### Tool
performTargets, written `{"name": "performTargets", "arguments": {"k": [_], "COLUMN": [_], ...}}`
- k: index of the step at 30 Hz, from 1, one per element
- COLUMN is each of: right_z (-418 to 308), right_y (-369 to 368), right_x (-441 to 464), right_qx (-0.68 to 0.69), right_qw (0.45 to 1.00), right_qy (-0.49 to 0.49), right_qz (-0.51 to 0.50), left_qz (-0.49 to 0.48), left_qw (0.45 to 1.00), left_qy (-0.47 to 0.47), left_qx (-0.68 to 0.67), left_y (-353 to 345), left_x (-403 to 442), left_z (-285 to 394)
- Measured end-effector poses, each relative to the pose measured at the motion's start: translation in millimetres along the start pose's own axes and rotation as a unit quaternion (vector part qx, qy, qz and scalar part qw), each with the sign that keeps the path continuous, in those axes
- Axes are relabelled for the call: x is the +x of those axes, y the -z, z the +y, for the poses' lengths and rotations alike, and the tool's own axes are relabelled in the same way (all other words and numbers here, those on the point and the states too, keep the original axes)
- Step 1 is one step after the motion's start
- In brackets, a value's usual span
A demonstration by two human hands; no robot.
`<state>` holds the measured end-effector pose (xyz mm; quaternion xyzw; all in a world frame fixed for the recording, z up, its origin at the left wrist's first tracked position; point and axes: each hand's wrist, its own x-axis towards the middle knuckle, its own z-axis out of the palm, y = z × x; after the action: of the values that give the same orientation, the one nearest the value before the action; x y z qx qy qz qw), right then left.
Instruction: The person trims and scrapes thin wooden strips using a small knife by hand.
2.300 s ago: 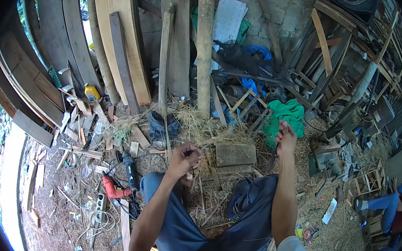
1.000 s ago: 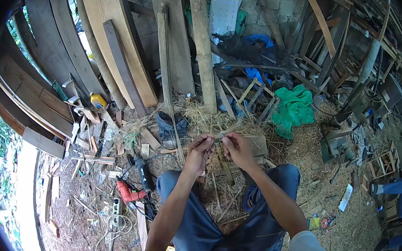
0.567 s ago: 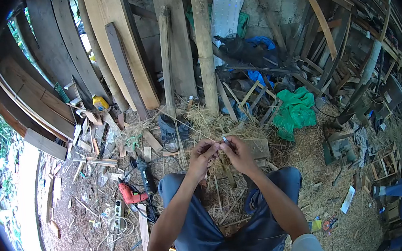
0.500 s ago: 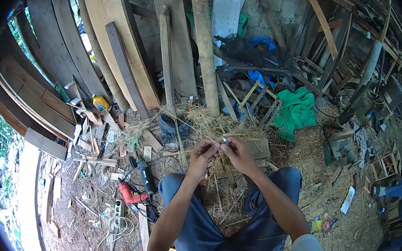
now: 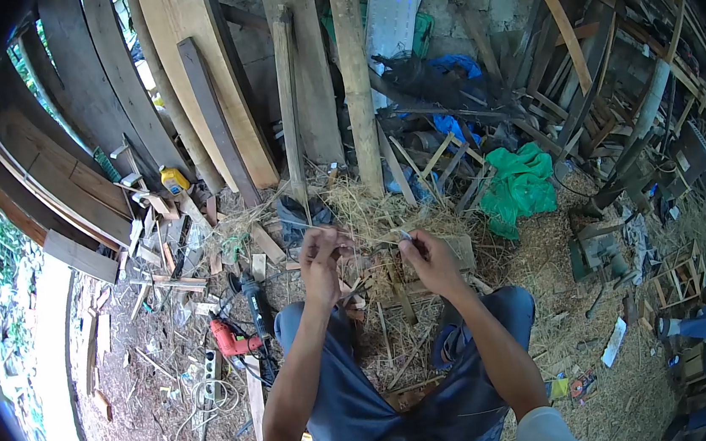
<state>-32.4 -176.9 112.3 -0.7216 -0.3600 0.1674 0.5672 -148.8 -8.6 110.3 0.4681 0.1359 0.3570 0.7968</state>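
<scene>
My left hand (image 5: 320, 262) is raised in front of my knees, its fingers bent towards the right and slightly blurred. A pale thin strip (image 5: 376, 240) seems to run from its fingertips towards my right hand, faint against the straw. My right hand (image 5: 429, 262) is closed on a small shiny blade (image 5: 405, 235), whose tip shows above the thumb; the rest is hidden in the fingers. Below and behind the hands are straw-like shavings (image 5: 352, 208) and a wooden block (image 5: 461, 253).
A red power drill (image 5: 232, 336) and an angle grinder (image 5: 255, 308) lie left of my knee, beside a power strip (image 5: 210, 374). Boards (image 5: 213, 89) and a bamboo post (image 5: 354, 84) stand ahead. A green plastic bag (image 5: 518, 192) lies right. A person's leg (image 5: 704, 338) shows far right.
My hands were together at the fingertips and are now apart. The left hand has moved left and up, the right hand slightly right.
</scene>
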Motion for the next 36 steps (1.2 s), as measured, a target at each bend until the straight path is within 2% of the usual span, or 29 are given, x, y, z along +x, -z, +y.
{"name": "performTargets", "arguments": {"k": [3,6,11,13,14,16,17,18,20,21,22,24,25,29,31,32,34,36], "right_z": [9.5,17.5,23.1,25.7,26.4,16.1,12.9,11.8,20.4,23.1,17.6,5.8,11.0,-4.6,-2.8,-3.9,-8.1,-8.8], "right_y": [11.7,25.1,41.9,52.7,57.5,63.4,63.6,62.3,53.7,49.3,44.4,34.8,30.5,29.0,30.4,31.7,34.7,34.2], "right_x": [3.8,7.7,12.0,12.2,13.0,10.7,9.9,9.0,8.9,9.2,8.1,5.2,8.3,2.9,3.4,3.3,3.4,4.0], "right_qx": [0.005,0.016,0.038,0.052,0.067,0.064,0.036,0.009,-0.007,-0.025,-0.025,-0.129,-0.133,-0.108,-0.110,-0.110,-0.109,-0.121], "right_qw": [1.000,0.997,0.979,0.977,0.975,0.976,0.977,0.976,0.981,0.985,0.985,0.986,0.982,0.991,0.991,0.991,0.991,0.990], "right_qy": [-0.002,-0.021,0.004,0.000,-0.003,-0.022,-0.003,0.015,0.019,0.024,0.023,0.029,0.088,0.056,0.063,0.063,0.059,0.055], "right_qz": [0.029,0.066,0.199,0.205,0.212,0.205,0.212,0.218,0.194,0.171,0.169,0.102,0.098,0.051,0.052,0.052,0.055,0.055], "left_qz": [0.044,0.070,0.067,0.021,0.021,0.059,0.081,0.081,0.026,-0.007,-0.005,-0.042,-0.054,-0.064,-0.134,-0.134,-0.131,-0.136], "left_qw": [0.997,0.995,0.996,0.994,0.995,0.942,0.865,0.865,0.780,0.748,0.748,0.705,0.704,0.705,0.783,0.783,0.830,0.846], "left_qy": [-0.049,-0.045,-0.008,0.060,0.059,-0.070,-0.172,-0.171,-0.382,-0.401,-0.400,-0.397,-0.384,-0.376,-0.262,-0.262,-0.227,-0.199], "left_qx": [-0.048,-0.059,-0.062,0.084,0.084,0.324,0.465,0.465,0.495,0.529,0.529,0.586,0.596,0.598,0.547,0.548,0.492,0.475], "left_y": [8.2,19.2,34.7,38.7,38.2,19.1,11.6,6.9,-0.6,-6.0,-13.4,-26.6,-27.1,-25.2,-16.5,-13.7,-19.5,-25.6], "left_x": [3.2,5.7,7.4,5.9,2.9,-9.1,-12.3,-14.7,-18.5,-20.3,-21.9,-21.9,-20.3,-15.0,-15.7,-18.7,-25.2,-32.5], "left_z": [2.4,2.0,0.0,0.2,-2.4,3.2,9.2,10.7,11.6,10.5,10.6,11.6,9.8,1.3,-8.8,-14.4,-18.7,-18.7]}}
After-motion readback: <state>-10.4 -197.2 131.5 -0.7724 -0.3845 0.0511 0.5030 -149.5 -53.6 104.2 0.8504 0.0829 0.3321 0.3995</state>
